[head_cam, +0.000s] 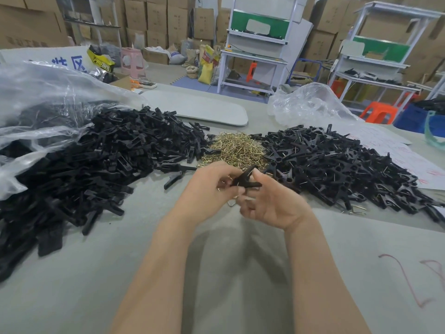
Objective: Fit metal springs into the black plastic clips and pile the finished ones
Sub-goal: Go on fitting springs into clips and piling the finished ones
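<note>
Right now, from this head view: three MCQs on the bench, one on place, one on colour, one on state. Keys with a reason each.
1. The spring pile lies:
A. between the left clip pile and the right clip pile
B. inside the plastic bag
C. at the near table edge

2. That pile's colour is:
A. silver-grey
B. brass-gold
C. red

3. The clip being worked is:
A. lying flat on the table
B. gripped by the left hand and the right hand
C. dropped on a pile

Key:
1 A: black clips flank it on both sides.
2 B: the wire shows yellow-gold against the black.
3 B: fingers of both hands close on it, clear of the piles.
</note>
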### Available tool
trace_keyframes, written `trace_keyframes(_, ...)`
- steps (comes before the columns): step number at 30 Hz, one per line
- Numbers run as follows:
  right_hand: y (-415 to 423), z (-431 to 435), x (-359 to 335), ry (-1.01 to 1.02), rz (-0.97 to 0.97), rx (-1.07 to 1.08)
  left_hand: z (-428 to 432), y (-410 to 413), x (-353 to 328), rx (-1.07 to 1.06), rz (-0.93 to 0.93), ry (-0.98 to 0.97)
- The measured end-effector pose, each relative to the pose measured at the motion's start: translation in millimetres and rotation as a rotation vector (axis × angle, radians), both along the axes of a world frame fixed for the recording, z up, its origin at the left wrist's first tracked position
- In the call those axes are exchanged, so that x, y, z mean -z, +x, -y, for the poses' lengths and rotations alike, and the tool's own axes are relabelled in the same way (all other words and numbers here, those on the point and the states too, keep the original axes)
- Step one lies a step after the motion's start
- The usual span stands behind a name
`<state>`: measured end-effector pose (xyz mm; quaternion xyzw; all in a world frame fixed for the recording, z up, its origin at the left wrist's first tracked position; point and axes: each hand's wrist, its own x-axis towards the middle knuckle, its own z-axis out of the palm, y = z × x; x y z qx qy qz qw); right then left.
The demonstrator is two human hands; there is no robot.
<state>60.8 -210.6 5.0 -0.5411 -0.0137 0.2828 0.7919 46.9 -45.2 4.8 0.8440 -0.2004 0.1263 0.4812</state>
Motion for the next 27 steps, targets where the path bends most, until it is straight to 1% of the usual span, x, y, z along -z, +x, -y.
trace_keyframes(2, -0.3, -3.4, 3.7, 0.035, -0.027, -0.092, -1.0, -2.0, -3.7, 0.012, 0.036, 0.024)
trace_keyframes(4, 1.5, -5.9, 5.8, 0.023, -0.021, -0.120, -1.4, -3.2, -6.1, -0.004, 0.088, 0.055)
trace_keyframes(9, 3.9, -12.9, 12.7, 0.044, -0.026, 0.013, -0.5, -2.7, -7.4, -0.005, 0.124, 0.043)
trace_keyframes(13, 4.1, -16.1, 14.0, 0.035, -0.044, 0.053, -2.7, -0.5, -4.2, -0.011, 0.108, 0.047)
trace_keyframes(15, 4.3, -16.0, 13.6, 0.007, -0.020, 0.044, -4.3, 0.7, -1.6, -0.021, 0.087, 0.037)
trace_keyframes(17, 4.6, -12.7, 9.6, -0.111, 0.029, 0.060, -3.8, 1.6, 2.6, -0.068, 0.039, 0.033)
trace_keyframes(18, 5.5, -10.3, 7.8, -0.197, 0.065, 0.102, -3.3, 2.9, 5.4, -0.099, 0.004, 0.063)
trace_keyframes(20, 7.8, -7.3, 5.5, -0.395, 0.180, 0.181, -0.2, 6.6, 12.0, -0.135, -0.077, 0.193)
trace_keyframes(21, 9.4, -8.9, 3.6, -0.506, 0.245, 0.186, 1.8, 8.5, 14.7, -0.137, -0.118, 0.247)
trace_keyframes(22, 11.5, -12.3, 0.6, -0.616, 0.304, 0.204, 3.3, 9.9, 16.8, -0.140, -0.157, 0.271)
trace_keyframes(23, 14.7, -15.6, -2.9, -0.711, 0.353, 0.271, 3.7, 11.2, 18.9, -0.163, -0.186, 0.276)
trace_keyframes(24, 21.1, -16.5, -7.4, -0.764, 0.413, 0.401, 2.9, 12.4, 20.6, -0.226, -0.198, 0.268)
trace_keyframes(25, 28.1, -16.7, -15.3, -0.728, 0.464, 0.582, -0.4, 13.4, 21.4, -0.342, -0.182, 0.251)
trace_keyframes(26, 34.1, -16.2, -26.6, -0.601, 0.485, 0.759, -5.6, 13.8, 21.9, -0.494, -0.149, 0.221)
trace_keyframes(27, 39.1, -16.0, -37.4, -0.457, 0.485, 0.876, -11.8, 14.7, 23.1, -0.646, -0.122, 0.181)
